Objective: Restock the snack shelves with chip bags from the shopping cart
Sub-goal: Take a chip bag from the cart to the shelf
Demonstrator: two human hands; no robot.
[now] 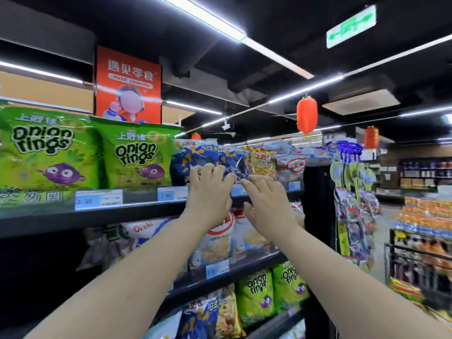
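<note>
We reach up with both arms to the top shelf (146,211), a dark, flat metal ledge with a clear plastic lip. At the centre, our left hand (210,192) has its fingers (208,171) curled over the bottom edge of a blue bag (233,162), gripping its glossy, crinkled foil. The bag stands on the top shelf at 12 o'clock, tilted a little and creased. Our right hand (267,204) sits just beside it at 3 o'clock. Its fingers are straight and loose and grasp nothing, and the tips touch the bag's lower corner.

A second blue bag (189,155), of the same shiny film, stands touching the first at its 9 o'clock side. At 3 o'clock of the pair come one yellow bag (261,163), see-through and puffy, and one white bag (291,167) with red print.

At 9 o'clock we count two large green bags (137,155), pillow-shaped, smooth and plump, with saw-tooth top seams. Four pale blue price tags (99,199) line the shelf lip that we can see, flat and rectangular.

The shelf below holds soft white bags (217,243), too blurred to count. At 6 o'clock, on the lowest shelf, stand two smaller green bags (256,294) beside more blue and yellow ones.

At 11 o'clock one stiff orange poster (128,77) rises upright. At 1 and 2 o'clock hang two ribbed, cylinder-shaped red lanterns (307,115).
</note>
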